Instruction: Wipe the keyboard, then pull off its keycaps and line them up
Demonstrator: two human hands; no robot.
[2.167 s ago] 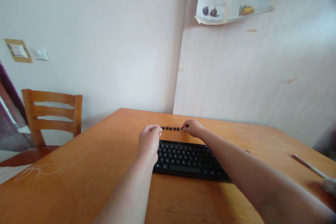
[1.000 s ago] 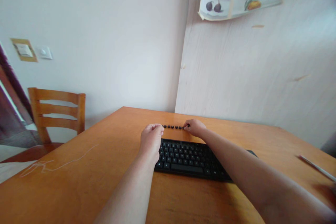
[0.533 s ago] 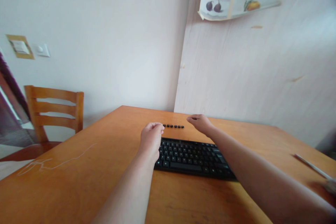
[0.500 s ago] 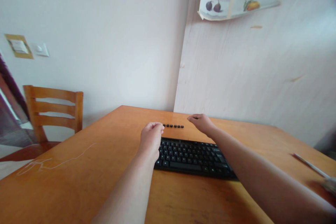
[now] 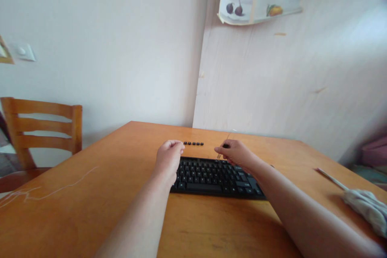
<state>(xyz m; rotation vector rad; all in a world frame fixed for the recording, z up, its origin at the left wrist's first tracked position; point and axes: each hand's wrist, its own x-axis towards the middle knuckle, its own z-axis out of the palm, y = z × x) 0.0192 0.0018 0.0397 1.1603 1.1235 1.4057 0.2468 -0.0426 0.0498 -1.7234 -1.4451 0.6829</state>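
Note:
A black keyboard [image 5: 205, 188] lies on the wooden table in front of me. My left hand [image 5: 169, 155] is closed, thumb against fingers, above the keyboard's left end; whatever it might hold is hidden. My right hand [image 5: 232, 151] pinches a thin stick [image 5: 231, 133] with a pale tip, slanting over the keyboard's rear edge. A small dark thing [image 5: 225, 146] shows between this hand's thumb and fingers, too small to identify. Behind the keyboard, several small black pieces like keycaps [image 5: 194, 143] stand in a row, its left end close to my left fingertips.
A pale string [image 5: 65, 187] trails over the table [image 5: 121, 209] on the left. To the right lie a thin rod [image 5: 332, 179] and a crumpled grey cloth [image 5: 364, 207]. A wooden chair [image 5: 45, 125] stands past the left edge. The wall rises behind the table.
My right hand has come down and nearer, to the keyboard's rear edge, and the stick in it now shows. My left hand keeps its place. The view has turned slightly right.

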